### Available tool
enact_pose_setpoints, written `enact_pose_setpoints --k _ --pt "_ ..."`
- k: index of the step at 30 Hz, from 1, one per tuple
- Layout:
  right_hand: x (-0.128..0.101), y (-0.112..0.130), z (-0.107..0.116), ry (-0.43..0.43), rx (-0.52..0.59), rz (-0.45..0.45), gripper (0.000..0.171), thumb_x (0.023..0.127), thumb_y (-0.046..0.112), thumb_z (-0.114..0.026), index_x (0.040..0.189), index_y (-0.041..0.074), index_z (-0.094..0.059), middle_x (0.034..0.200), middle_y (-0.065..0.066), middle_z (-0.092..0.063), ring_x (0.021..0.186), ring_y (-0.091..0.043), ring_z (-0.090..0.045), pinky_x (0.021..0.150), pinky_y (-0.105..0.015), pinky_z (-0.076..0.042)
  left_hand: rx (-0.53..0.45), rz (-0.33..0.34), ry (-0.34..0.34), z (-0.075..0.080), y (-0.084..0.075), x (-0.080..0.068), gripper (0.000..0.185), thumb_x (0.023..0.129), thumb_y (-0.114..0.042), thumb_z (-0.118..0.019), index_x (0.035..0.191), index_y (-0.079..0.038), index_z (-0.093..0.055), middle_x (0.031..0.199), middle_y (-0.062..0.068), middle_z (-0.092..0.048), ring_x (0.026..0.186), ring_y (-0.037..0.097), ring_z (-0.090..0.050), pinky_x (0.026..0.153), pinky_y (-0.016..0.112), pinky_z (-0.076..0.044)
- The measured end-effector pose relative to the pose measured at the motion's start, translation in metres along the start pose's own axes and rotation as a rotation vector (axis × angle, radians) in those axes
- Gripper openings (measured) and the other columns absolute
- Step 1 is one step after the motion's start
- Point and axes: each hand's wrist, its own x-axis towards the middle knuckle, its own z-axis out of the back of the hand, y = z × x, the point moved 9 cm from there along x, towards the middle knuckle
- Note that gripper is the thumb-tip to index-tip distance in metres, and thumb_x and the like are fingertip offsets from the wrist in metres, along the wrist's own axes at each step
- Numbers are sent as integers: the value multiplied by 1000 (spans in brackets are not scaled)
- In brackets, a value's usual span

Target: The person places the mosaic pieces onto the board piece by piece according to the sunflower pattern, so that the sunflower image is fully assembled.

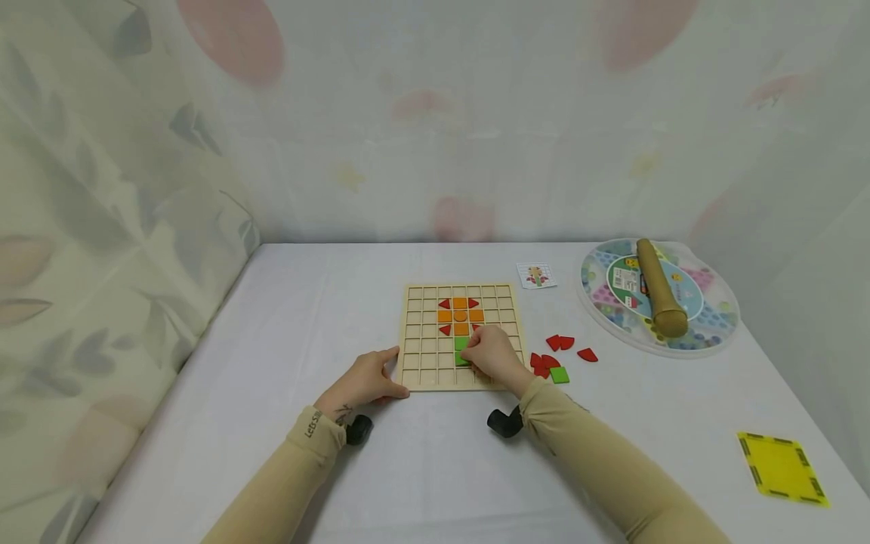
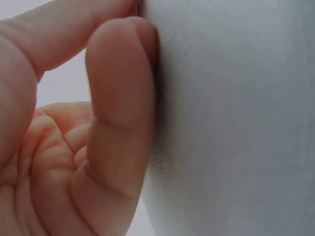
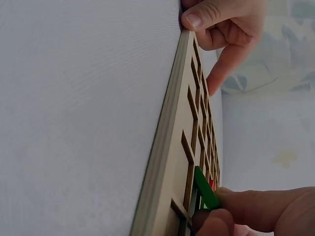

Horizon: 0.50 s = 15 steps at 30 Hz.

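**Green tile (image 3: 205, 189) slants in the right hand (image 1: 498, 355), close over the grid**

The right hand pinches the tile between thumb and fingers; the thin square stands tilted, one edge meeting or nearly meeting the grid board (image 1: 430, 379) below. Whether that edge has entered a cell cannot be told. The slant against the flat board looks like the relation that matters, and the right hand is the nearer one to the tile.

Just beyond its fingertips a green square (image 1: 461, 343) lies in the grid, and past that an orange-and-red pattern (image 1: 461, 316). Left of the right hand, at the board's near corner, the left hand (image 1: 367, 375) has thumb and forefinger spread, touching the board's edges.

Just right of the right hand, loose on the bench (image 1: 326, 302), lie a spare green square (image 1: 559, 375) and red pieces (image 1: 550, 362). Beyond it to the right is a small pattern card (image 1: 537, 276); farther right, a brown rod (image 1: 655, 287) rests on a clear-rimmed case (image 1: 710, 306). The case's label (image 1: 625, 279) shows a barcode, its print too small to read. The left cuff (image 1: 316, 431) reads "Lets S", the rest unclear.
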Motion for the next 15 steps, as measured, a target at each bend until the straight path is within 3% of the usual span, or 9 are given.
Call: enact_pose_setpoints --k 8,15 --pt "1 6 1 -38 -164 31 19 77 12 -70 62 7 -60 57 0 -53 52 -14 -48 45 -23 -36 -13 -8 -1 0 0 -1 95 66 -18 -83 145 -11 -31 61 7 -56 44 13 -48 45 24 -39" --pt "-2 8 4 -33 -227 31 18 78 14 -69 64 8 -60 64 -2 -56 59 -16 -49 48 -24 -36 -18 -5 1 0 -1 -2 94 67 -17 -83 145 -11 -32 61 7 -57 44 13 -48 44 24 -39"
